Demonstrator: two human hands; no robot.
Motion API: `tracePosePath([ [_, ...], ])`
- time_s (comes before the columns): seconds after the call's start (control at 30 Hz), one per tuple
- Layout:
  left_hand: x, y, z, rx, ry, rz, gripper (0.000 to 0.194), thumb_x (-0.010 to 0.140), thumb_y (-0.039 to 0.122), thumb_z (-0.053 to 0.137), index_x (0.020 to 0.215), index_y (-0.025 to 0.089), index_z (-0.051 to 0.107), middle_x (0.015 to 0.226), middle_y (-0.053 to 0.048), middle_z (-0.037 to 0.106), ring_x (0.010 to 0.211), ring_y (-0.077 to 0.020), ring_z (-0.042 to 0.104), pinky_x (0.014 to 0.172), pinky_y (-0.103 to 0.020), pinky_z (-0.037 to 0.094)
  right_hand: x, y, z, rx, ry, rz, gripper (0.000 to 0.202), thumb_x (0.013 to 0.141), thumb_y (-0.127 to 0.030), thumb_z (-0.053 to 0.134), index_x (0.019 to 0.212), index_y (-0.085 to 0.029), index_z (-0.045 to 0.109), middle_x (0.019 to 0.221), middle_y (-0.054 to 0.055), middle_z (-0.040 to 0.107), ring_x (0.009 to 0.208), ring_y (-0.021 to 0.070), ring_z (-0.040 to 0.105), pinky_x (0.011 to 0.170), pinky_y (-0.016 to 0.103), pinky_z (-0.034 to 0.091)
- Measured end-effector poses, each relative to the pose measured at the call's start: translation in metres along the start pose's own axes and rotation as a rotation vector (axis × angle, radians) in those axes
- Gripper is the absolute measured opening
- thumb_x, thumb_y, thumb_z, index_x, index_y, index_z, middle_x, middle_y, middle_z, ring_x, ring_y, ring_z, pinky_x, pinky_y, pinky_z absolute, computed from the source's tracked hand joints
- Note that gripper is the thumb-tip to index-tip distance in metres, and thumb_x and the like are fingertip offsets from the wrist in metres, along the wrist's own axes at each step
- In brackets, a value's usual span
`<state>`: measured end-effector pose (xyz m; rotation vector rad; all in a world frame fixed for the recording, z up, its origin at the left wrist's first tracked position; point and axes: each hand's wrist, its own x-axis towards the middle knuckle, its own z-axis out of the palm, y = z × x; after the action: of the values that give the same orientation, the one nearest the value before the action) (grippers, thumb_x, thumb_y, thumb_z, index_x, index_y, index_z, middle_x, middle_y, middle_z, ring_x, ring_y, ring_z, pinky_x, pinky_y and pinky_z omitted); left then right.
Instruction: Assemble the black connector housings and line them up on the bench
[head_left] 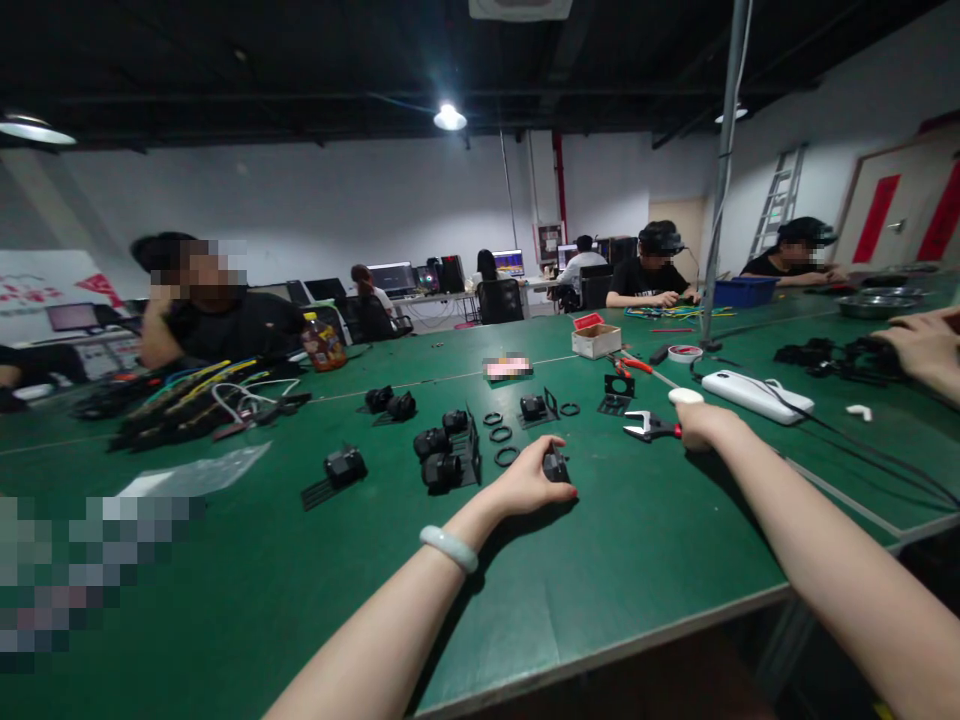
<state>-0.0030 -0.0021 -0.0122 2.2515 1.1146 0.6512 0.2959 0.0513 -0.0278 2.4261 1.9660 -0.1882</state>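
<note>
My left hand is closed round a small black camera module, resting at the table's middle. Farther right, my right hand has its fingers curled at the white handle of a screwdriver; the fingertips are partly hidden. Just left of that hand lies an adjustable wrench with a black and red handle. Several black rings lie beyond my left hand. More black modules on brackets stand to the left, among them a cluster and a single one. Another bracketed module sits behind the rings.
Across the green table are a small box, orange-handled pliers, a tape roll, a white power strip with a cable, and a metal pole. Cable bundles and a bottle stand left. Co-workers sit around.
</note>
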Motion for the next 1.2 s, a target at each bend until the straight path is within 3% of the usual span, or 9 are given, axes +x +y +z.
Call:
tracePosePath([
  [0.1, -0.001, -0.001, -0.002, -0.014, 0.021, -0.006, 0.062, 0.053, 0.034, 0.061, 0.107, 0.016, 0.038, 0.099, -0.006, 0.049, 0.087, -0.0176, 0.048, 0.079, -0.029, 0.037, -0.003, -0.002, -0.005, -0.036, -0.129, -0.027, 0.053, 0.047, -0.011, 0.058, 0.100, -0.014, 0.049, 0.101, 0.014, 0.051, 0.088, 0.0242, 0.052, 0.065, 0.031, 0.042],
  [0.2, -0.003, -0.002, -0.005, 0.005, 0.083, 0.008, 0.062, 0.051, 0.031, 0.063, 0.106, 0.016, 0.039, 0.100, -0.007, 0.048, 0.092, -0.0190, 0.045, 0.083, -0.031, 0.034, -0.011, -0.007, -0.011, -0.043, -0.116, -0.032, 0.037, 0.054, -0.017, 0.055, 0.091, -0.016, 0.055, 0.098, 0.013, 0.052, 0.091, 0.0249, 0.050, 0.068, 0.033, 0.040],
  [0.33, -0.006, -0.002, -0.011, 0.012, 0.180, -0.017, 0.059, 0.051, 0.028, 0.062, 0.105, 0.016, 0.040, 0.099, -0.006, 0.047, 0.090, -0.0188, 0.045, 0.082, -0.032, 0.034, -0.020, -0.014, -0.015, -0.056, 0.063, -0.036, 0.029, 0.061, -0.024, 0.049, 0.087, -0.015, 0.057, 0.094, 0.014, 0.054, 0.087, 0.0260, 0.052, 0.066, 0.035, 0.040],
  [0.43, -0.008, -0.001, -0.014, -0.048, 0.169, -0.049, 0.058, 0.053, 0.028, 0.060, 0.106, 0.016, 0.038, 0.094, -0.004, 0.048, 0.082, -0.0162, 0.048, 0.077, -0.031, 0.037, -0.026, -0.017, -0.019, -0.077, 0.195, -0.093, 0.024, 0.062, -0.022, 0.046, 0.082, -0.017, 0.058, 0.088, 0.013, 0.056, 0.080, 0.0268, 0.054, 0.060, 0.035, 0.039],
  [0.67, -0.012, 0.011, -0.018, -0.344, 0.020, -0.008, 0.055, 0.055, 0.020, 0.061, 0.105, 0.017, 0.038, 0.092, -0.004, 0.049, 0.080, -0.0133, 0.049, 0.075, -0.030, 0.039, -0.046, -0.031, -0.031, -0.062, 0.671, -0.311, 0.025, 0.065, -0.016, 0.039, 0.087, -0.019, 0.050, 0.090, 0.007, 0.053, 0.070, 0.0185, 0.052, 0.056, 0.026, 0.031],
  [0.77, -0.016, 0.021, -0.020, -0.534, -0.146, 0.001, 0.052, 0.054, 0.017, 0.061, 0.102, 0.019, 0.041, 0.093, -0.004, 0.049, 0.083, -0.0140, 0.049, 0.077, -0.031, 0.038, -0.052, -0.041, -0.031, -0.076, 0.770, -0.504, 0.020, 0.062, -0.013, 0.040, 0.079, -0.016, 0.050, 0.080, 0.007, 0.053, 0.075, 0.0182, 0.048, 0.062, 0.026, 0.029],
  [0.9, -0.020, 0.031, -0.021, -0.731, -0.357, -0.043, 0.051, 0.053, 0.016, 0.061, 0.101, 0.019, 0.043, 0.094, -0.004, 0.049, 0.084, -0.0155, 0.051, 0.077, -0.033, 0.037, -0.058, -0.054, -0.026, -0.107, 0.758, -0.736, 0.016, 0.058, -0.010, 0.041, 0.071, -0.016, 0.050, 0.070, 0.006, 0.053, 0.074, 0.0179, 0.045, 0.066, 0.027, 0.025],
  [1.03, -0.021, 0.032, -0.023, -0.775, -0.335, -0.057, 0.047, 0.053, 0.014, 0.059, 0.098, 0.016, 0.047, 0.092, -0.004, 0.051, 0.082, -0.0157, 0.050, 0.075, -0.030, 0.036, -0.064, -0.068, -0.017, -0.067, 0.671, -0.865, 0.017, 0.058, -0.012, 0.042, 0.072, -0.016, 0.049, 0.069, 0.005, 0.054, 0.070, 0.0163, 0.046, 0.060, 0.025, 0.024],
  [1.2, -0.022, 0.028, -0.025, -0.811, -0.270, -0.111, 0.051, 0.051, 0.013, 0.058, 0.101, 0.015, 0.047, 0.093, -0.006, 0.053, 0.081, -0.0162, 0.049, 0.071, -0.028, 0.037, -0.069, -0.074, -0.013, -0.052, 0.586, -0.851, 0.018, 0.059, -0.018, 0.043, 0.076, -0.017, 0.048, 0.073, 0.004, 0.055, 0.068, 0.0159, 0.048, 0.053, 0.023, 0.023],
])
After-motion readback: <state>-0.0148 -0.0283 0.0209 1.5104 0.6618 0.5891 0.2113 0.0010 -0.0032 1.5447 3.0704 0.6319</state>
